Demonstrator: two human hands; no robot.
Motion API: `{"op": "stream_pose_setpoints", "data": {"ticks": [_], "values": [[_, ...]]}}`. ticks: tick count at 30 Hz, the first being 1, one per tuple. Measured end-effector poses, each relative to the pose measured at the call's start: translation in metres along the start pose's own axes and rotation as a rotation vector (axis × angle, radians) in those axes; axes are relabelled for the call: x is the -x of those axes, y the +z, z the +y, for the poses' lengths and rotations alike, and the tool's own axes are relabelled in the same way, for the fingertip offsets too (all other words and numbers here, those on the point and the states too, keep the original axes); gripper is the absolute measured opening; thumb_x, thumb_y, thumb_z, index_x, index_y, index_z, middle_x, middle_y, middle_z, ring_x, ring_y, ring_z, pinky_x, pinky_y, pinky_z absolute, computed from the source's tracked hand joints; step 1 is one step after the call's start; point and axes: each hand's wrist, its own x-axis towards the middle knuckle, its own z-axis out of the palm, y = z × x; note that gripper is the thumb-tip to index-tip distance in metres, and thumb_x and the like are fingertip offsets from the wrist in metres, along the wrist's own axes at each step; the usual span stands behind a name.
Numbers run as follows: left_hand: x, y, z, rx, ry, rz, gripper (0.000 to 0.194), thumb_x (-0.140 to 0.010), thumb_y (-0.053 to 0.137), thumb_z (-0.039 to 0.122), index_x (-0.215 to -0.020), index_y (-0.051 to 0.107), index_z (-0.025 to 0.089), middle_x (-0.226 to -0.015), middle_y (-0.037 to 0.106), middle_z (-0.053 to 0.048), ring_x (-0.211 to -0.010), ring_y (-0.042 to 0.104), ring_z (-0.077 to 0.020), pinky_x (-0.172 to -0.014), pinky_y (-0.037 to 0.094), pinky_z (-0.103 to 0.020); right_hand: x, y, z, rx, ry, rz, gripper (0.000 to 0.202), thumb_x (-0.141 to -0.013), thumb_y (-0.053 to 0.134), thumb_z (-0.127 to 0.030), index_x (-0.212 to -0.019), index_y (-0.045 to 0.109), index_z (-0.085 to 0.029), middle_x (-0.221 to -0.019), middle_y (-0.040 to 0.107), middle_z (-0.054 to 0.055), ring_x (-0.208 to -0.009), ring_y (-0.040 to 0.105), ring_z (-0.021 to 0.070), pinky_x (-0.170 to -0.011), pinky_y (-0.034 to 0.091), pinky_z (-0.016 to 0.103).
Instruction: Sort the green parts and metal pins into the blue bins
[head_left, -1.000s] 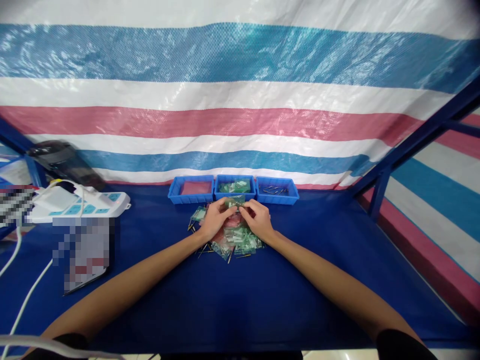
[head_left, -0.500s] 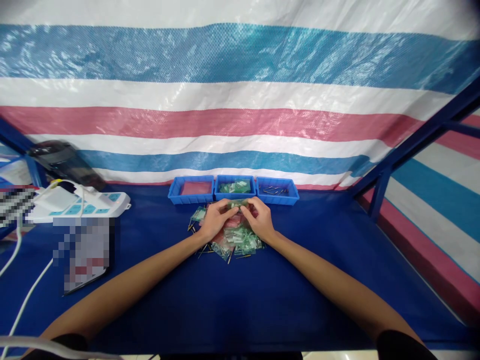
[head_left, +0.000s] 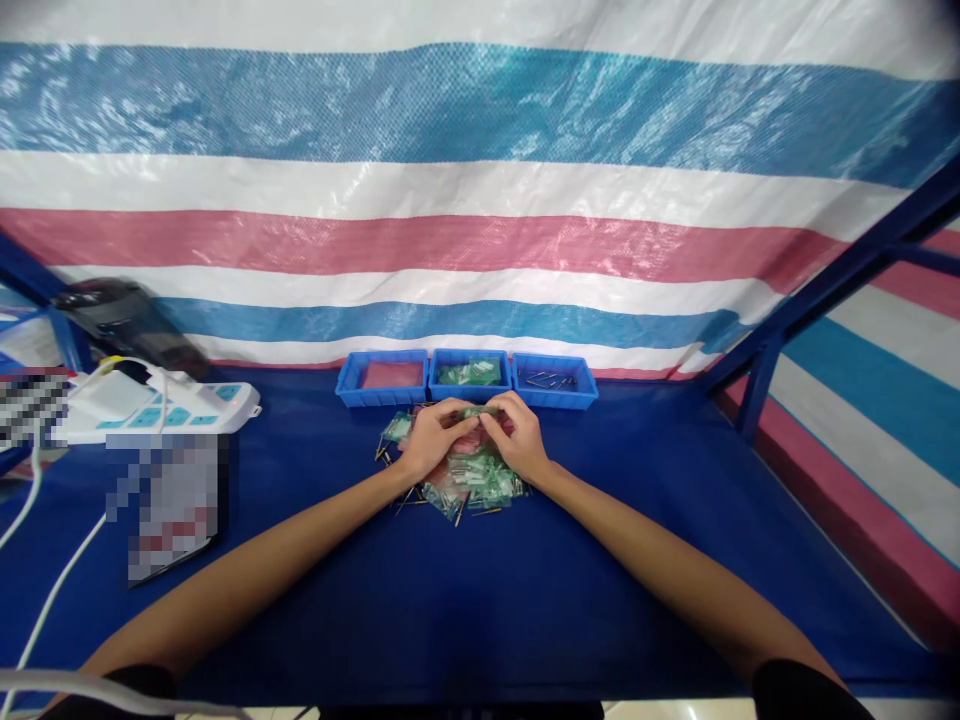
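Observation:
My left hand (head_left: 435,438) and my right hand (head_left: 517,436) meet above a mixed pile, both closed on a small green packet (head_left: 478,411) pinched between fingers and thumbs. Under them the pile (head_left: 480,475) holds green packets, pink packets and thin metal pieces. Behind the hands are three blue bins: the left bin (head_left: 384,398) has pink material, the middle bin (head_left: 442,392) has green packets, and the right bin (head_left: 559,400) has several thin metal pieces. My fingers hide part of the packet.
A white power strip (head_left: 217,410) with plugs and cables lies at the left. Behind it leans a dark bottle (head_left: 127,320). A blurred-out flat item (head_left: 176,505) is in front of the strip. Blue frame bars (head_left: 817,290) stand at the right, striped sheeting (head_left: 480,190) behind.
Both hands stay in nearly the same place, with the fingers drawn slightly closer around the green packet. Less of the packet shows.

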Motion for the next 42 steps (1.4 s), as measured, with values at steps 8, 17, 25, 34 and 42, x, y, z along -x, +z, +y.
{"op": "stream_pose_setpoints", "data": {"ticks": [8, 17, 25, 34, 42], "values": [[0.0001, 0.0002, 0.0008, -0.021, 0.009, -0.014, 0.031, -0.072, 0.074, 0.038, -0.088, 0.068, 0.013, -0.079, 0.067, -0.004, -0.076, 0.063, -0.0186, -0.068, 0.052, -0.029, -0.0004, 0.0011, -0.0002, 0.018, 0.007, 0.004, 0.011, -0.091, 0.051, -0.025, -0.085, 0.057, -0.019, -0.083, 0.056, 0.003, -0.077, 0.055, 0.0161, -0.072, 0.044, 0.029], [0.0003, -0.0006, -0.0007, 0.016, -0.008, -0.019, 0.031, -0.072, 0.074, 0.038, -0.088, 0.067, 0.013, -0.082, 0.068, -0.005, -0.076, 0.063, -0.0184, -0.071, 0.052, -0.029, -0.0001, 0.0003, -0.0002, 0.011, 0.023, 0.007, 0.011, -0.090, 0.054, -0.028, -0.087, 0.060, -0.020, -0.087, 0.058, 0.004, -0.074, 0.055, 0.0160, -0.068, 0.045, 0.029], [0.0004, 0.0003, 0.0016, 0.010, 0.001, -0.016, 0.029, -0.071, 0.074, 0.037, -0.086, 0.066, 0.013, -0.080, 0.067, -0.003, -0.075, 0.063, -0.0175, -0.072, 0.051, -0.029, -0.0003, 0.0014, 0.0008, 0.016, 0.023, 0.017, 0.014, -0.090, 0.055, -0.030, -0.083, 0.060, -0.019, -0.083, 0.058, 0.004, -0.073, 0.055, 0.0160, -0.066, 0.045, 0.029], [0.0010, -0.0001, 0.0009, 0.015, -0.005, -0.011, 0.028, -0.071, 0.074, 0.034, -0.087, 0.066, 0.013, -0.079, 0.066, -0.003, -0.074, 0.063, -0.0169, -0.071, 0.052, -0.029, 0.0011, 0.0020, 0.0017, 0.020, 0.011, 0.013, 0.014, -0.092, 0.053, -0.028, -0.084, 0.060, -0.019, -0.084, 0.059, 0.004, -0.078, 0.057, 0.0167, -0.071, 0.046, 0.029], [0.0006, 0.0004, -0.0015, -0.044, 0.019, -0.023, 0.031, -0.071, 0.075, 0.031, -0.095, 0.067, 0.012, -0.089, 0.070, -0.007, -0.082, 0.066, -0.0200, -0.077, 0.053, -0.031, 0.0015, 0.0021, 0.0014, 0.016, -0.008, 0.049, 0.014, -0.091, 0.055, -0.028, -0.084, 0.062, -0.019, -0.083, 0.060, 0.004, -0.075, 0.057, 0.0160, -0.067, 0.046, 0.028]]}}
